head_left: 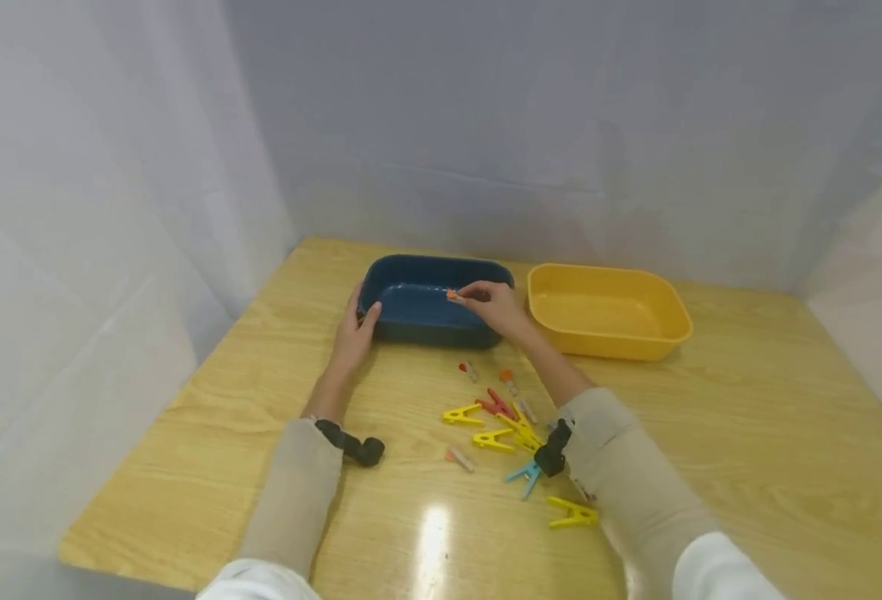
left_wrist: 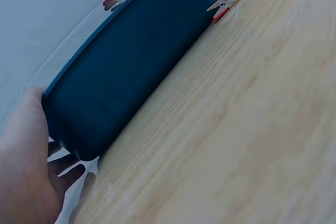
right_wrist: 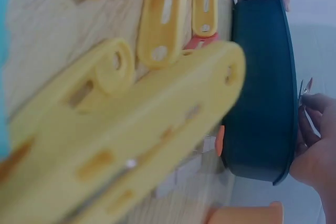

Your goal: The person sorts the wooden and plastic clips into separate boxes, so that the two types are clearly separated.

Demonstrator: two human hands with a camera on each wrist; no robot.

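Note:
A dark blue tub (head_left: 432, 326) stands on the wooden table (head_left: 749, 467), with a yellow tub (head_left: 606, 312) to its right. My left hand (head_left: 357, 327) holds the blue tub's left end, thumb on the rim; the same hand (left_wrist: 23, 156) shows in the left wrist view against the tub's wall (left_wrist: 131, 66). My right hand (head_left: 489, 302) pinches a small orange clothes peg (head_left: 454, 295) over the blue tub's inside. In the right wrist view the fingers (right_wrist: 315, 145) hold a thin peg (right_wrist: 304, 88) at the tub's rim (right_wrist: 262, 93).
Several loose pegs lie between my forearms: yellow ones (head_left: 462, 414), a red one (head_left: 495, 404), a light blue one (head_left: 523, 475), small wooden ones (head_left: 459, 458). Another yellow peg (head_left: 572, 512) lies near my right sleeve. White cloth walls enclose the table.

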